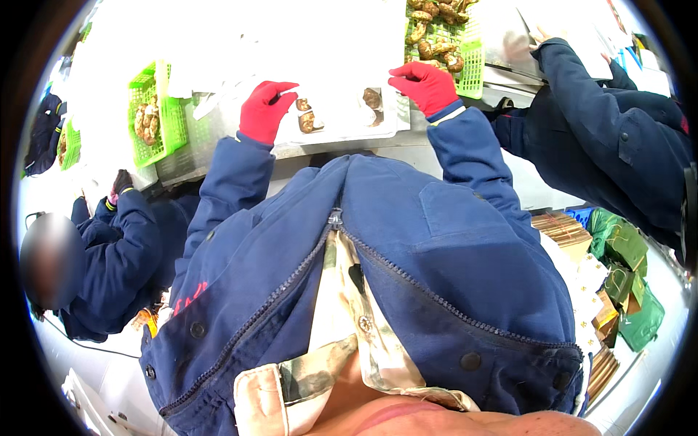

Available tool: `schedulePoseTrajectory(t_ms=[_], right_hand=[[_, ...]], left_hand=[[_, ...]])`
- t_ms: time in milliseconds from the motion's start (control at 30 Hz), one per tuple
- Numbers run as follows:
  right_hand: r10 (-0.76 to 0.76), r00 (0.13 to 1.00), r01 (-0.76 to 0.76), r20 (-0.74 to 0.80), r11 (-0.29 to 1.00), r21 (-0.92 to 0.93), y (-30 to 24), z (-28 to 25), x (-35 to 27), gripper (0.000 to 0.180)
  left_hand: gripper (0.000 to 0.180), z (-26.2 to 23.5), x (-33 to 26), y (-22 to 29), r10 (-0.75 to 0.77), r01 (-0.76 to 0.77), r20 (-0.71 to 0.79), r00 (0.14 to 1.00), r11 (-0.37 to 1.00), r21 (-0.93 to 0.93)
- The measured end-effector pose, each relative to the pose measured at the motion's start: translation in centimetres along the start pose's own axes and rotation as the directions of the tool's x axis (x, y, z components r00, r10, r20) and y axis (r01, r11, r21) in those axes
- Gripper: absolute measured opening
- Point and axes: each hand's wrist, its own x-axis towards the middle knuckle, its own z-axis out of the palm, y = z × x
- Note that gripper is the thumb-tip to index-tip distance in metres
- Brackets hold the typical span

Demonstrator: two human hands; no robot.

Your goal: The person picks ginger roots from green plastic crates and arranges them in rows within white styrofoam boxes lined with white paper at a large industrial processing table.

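Observation:
My left hand (265, 112), in a red glove, is at the left side of a white tray (338, 129) at the table's near edge. Its thumb and forefinger curl toward each other in a pinch. My right hand (430, 87), gloved the same, mirrors this above the tray's right side. Glare washes out the area between the fingertips, so whatever they pinch cannot be made out. Brown and white mushrooms (307, 121) lie at the tray's left, close to my left fingers. More dark-capped mushrooms (373, 99) are at its right end.
A green basket of mushrooms (438, 52) stands beyond my right hand; another green basket (171, 120) is at the left. A co-worker (611, 138) stands close on my right, another person (116, 247) on my left. Flattened cardboard (563, 231) and green bags (643, 320) are behind at the right.

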Motion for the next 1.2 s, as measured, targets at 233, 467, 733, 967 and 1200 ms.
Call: schedulePoseTrajectory(t_ms=[233, 467, 733, 967, 1200], right_hand=[[-0.609, 0.786, 0.546, 0.103, 0.607, -0.577, 0.5, 2.0, -3.1, 0.012], [-0.365, 0.797, 0.604, 0.481, 0.458, -0.652, -0.1, 3.3, -3.6, 0.009], [0.008, 0.682, 0.705, 0.731, 0.257, -0.66, -0.4, 4.7, -1.7, 0.01], [0.128, 0.643, 0.683, 0.755, 0.348, -0.642, -0.6, 4.2, -1.6, 0.013], [-0.455, 0.757, 0.643, 0.468, 0.646, -0.412, 1.3, 1.5, -3.1, 0.024]], left_hand=[[0.021, 1.9, -3.3, -3.7, 0.418, -0.383, -0.002, 0.908, 0.834, 0.398], [0.023, 0.6, -4.0, -4.8, 0.483, -0.637, 0.417, 0.77, 0.62, 0.457], [0.018, 0.2, -2.9, -2.8, 0.293, -0.682, 0.646, 0.705, 0.53, 0.504], [0.025, 1.1, -3.4, -1.6, 0.128, -0.58, 0.626, 0.769, 0.55, 0.601], [0.033, 2.0, -5.1, -4.1, 0.213, -0.562, 0.544, 0.812, 0.537, 0.629]])
